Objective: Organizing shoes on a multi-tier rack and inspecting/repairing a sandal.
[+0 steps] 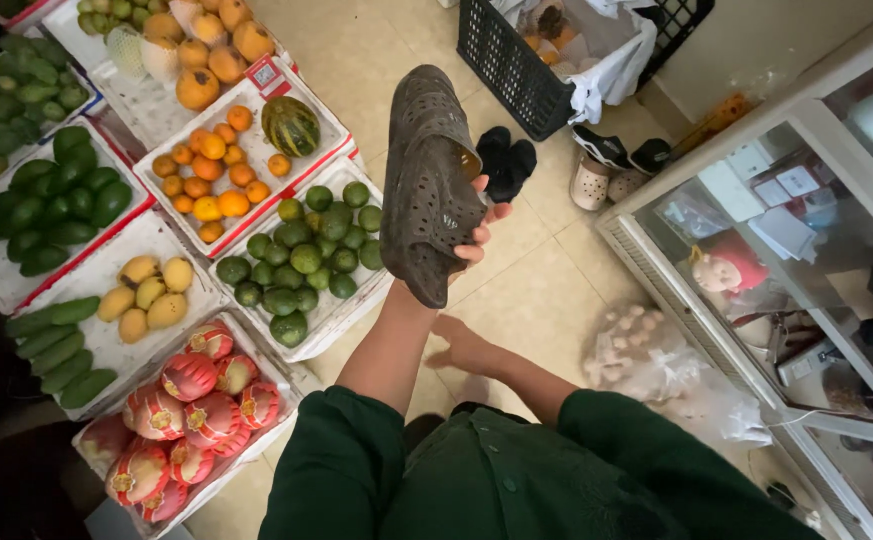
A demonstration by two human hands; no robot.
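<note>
Green sleeves [476, 480] fill the foreground. The left hand [481, 232] grips a dark shoe [431, 180], sole up, above the lime tray [331, 315]. The right hand [461, 350] hangs lower, seemingly empty; fingers unclear.

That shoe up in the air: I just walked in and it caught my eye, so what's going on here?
A person in a green top holds a dark perforated shoe up in the left hand, sole side toward the camera. The right hand reaches down empty toward the tiled floor. White trays of fruit lie alongside on the left.
</note>
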